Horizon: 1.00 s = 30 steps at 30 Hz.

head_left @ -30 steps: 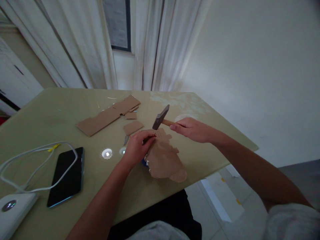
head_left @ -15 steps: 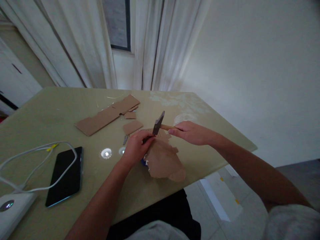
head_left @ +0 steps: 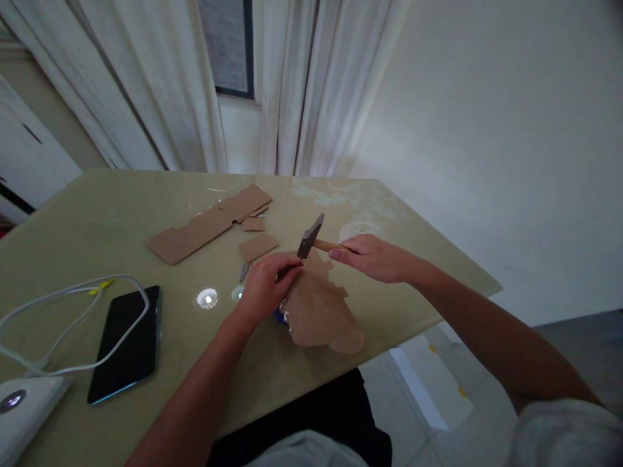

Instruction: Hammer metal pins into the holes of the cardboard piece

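My right hand (head_left: pixel 363 257) is closed round the wooden handle of a hammer (head_left: pixel 310 238), its steel head slanting over my left fingertips. With thumb and fingers pinched together, my left hand (head_left: pixel 267 284) holds a thin nail (head_left: pixel 301 262), mostly hidden, upright under the hammer head. Beneath them lies a torn piece of brown cardboard (head_left: pixel 318 311) with ragged edges. Rows of small holes dot its far part. Something blue (head_left: pixel 280 316) shows from under its left side. A few small metal pieces (head_left: pixel 244 272), perhaps nails, lie just left of my left hand.
A long cardboard strip (head_left: pixel 204 227) and smaller scraps (head_left: pixel 257 246) lie farther back on the glossy table (head_left: pixel 185 350). On the left are a black tablet (head_left: pixel 127 344), a looped white cable (head_left: pixel 73 331) and a white box-like device (head_left: pixel 29 408). The table's near edge runs close to my body.
The hammer head has lifted very slightly and shifted a little to the right. My left hand stays pinched in the same place on the cardboard.
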Each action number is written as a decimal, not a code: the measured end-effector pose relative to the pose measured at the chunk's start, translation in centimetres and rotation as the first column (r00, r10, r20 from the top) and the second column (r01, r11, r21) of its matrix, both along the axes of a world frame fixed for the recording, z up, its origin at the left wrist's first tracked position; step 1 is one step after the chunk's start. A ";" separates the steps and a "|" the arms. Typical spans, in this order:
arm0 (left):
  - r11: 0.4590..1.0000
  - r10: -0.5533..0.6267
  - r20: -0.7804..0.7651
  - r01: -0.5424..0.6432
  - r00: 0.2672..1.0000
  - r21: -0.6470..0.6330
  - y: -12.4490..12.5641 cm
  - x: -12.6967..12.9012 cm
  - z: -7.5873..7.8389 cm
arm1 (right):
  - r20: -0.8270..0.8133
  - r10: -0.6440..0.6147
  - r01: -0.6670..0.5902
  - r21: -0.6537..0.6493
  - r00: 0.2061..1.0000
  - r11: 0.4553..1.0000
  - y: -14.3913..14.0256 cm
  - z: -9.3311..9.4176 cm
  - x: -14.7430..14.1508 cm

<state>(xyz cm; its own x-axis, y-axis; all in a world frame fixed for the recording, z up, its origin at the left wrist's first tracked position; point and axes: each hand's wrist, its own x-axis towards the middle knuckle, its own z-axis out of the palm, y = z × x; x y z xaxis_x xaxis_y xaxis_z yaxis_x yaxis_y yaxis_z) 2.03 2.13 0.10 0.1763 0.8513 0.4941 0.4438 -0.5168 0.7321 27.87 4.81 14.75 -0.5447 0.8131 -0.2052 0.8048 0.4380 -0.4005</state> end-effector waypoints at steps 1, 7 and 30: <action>1.000 0.000 0.003 0.000 1.000 0.002 0.0 0.0 0.0 | -0.014 -0.003 0.003 0.006 1.000 1.000 0.0 0.1 0.1; 1.000 0.006 0.004 -0.006 1.000 -0.011 -0.1 0.0 0.1 | -0.060 -0.014 0.012 -0.017 0.998 1.000 -0.1 -0.2 0.3; 0.999 -0.005 -0.003 0.005 1.000 -0.031 -0.3 0.1 0.4 | -0.074 -0.009 0.010 0.009 0.997 1.000 0.0 0.0 0.6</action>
